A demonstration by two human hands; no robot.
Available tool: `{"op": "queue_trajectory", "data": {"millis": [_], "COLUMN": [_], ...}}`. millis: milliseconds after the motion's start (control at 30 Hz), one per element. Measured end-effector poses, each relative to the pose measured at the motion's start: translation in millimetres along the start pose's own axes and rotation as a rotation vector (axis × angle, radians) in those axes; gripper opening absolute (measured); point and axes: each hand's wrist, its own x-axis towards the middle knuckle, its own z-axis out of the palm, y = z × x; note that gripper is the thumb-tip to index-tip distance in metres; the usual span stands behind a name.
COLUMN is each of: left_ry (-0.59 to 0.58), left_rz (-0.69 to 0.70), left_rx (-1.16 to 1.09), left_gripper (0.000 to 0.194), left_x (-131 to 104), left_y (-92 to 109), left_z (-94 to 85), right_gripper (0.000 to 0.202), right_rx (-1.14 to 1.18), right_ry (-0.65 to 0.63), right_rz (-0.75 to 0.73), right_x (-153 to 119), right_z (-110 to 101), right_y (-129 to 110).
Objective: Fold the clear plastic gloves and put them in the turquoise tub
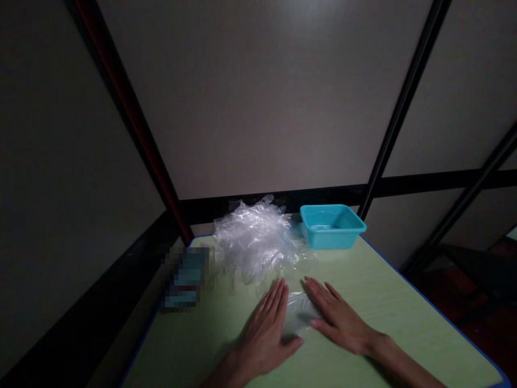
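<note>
A thin clear plastic piece [298,310] lies on the green table between my two hands. My left hand [267,328] rests flat at its left side, fingers stretched forward and thumb out to the right. On the right side, my right hand [339,318] lies palm down with its fingers spread, touching the plastic's edge. Beyond them is a loose heap of crumpled clear plastic [258,237], which looks like thin gloves or bags. Neither hand grips anything.
A turquoise plastic basin [335,237] stands at the table's back right, beside the heap. A pixelated bluish object [186,280] lies at the left edge. The green table [388,302] has a blue rim and stands against pale panels with dark frames.
</note>
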Motion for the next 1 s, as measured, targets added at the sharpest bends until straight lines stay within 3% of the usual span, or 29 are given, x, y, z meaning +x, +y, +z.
{"op": "queue_trajectory", "data": {"millis": [200,500,600,733,800,900,1000], "left_ry": [0.005,0.099,0.179,0.277,0.29,0.261,0.217], "left_rz": [0.03,0.062,0.036,-0.036,-0.044,-0.035,0.003], "left_rx": [-0.057,-0.002,0.029,0.054,0.04,0.005,0.015], "left_gripper": [0.089,0.069,0.062,0.055,0.055,0.052,0.057], "left_x": [-16.4,-10.7,-0.8,9.1,6.6,-8.4,-26.9], "left_y": [-2.3,-12.1,-23.3,-34.0,-30.6,-12.2,11.7], "left_z": [-1.5,-8.5,-9.0,-6.5,-5.7,-5.0,-2.4], "right_gripper": [0.06,0.044,0.04,0.036,0.031,0.015,0.02], "right_rx": [0.329,0.378,0.415,0.481,0.447,0.311,0.156], "right_ry": [0.03,0.039,-0.001,-0.161,-0.181,-0.097,-0.044], "right_rz": [0.104,0.119,0.147,0.084,0.057,0.003,-0.091], "right_x": [-0.6,-11.6,-27.4,-45.7,-49.3,-47.4,-42.4], "right_z": [-24.8,-47.3,-48.2,-46.9,-47.6,-49.5,-48.1], "right_y": [6.9,-0.1,-9.7,-25.2,-30.9,-35.1,-35.5]}}
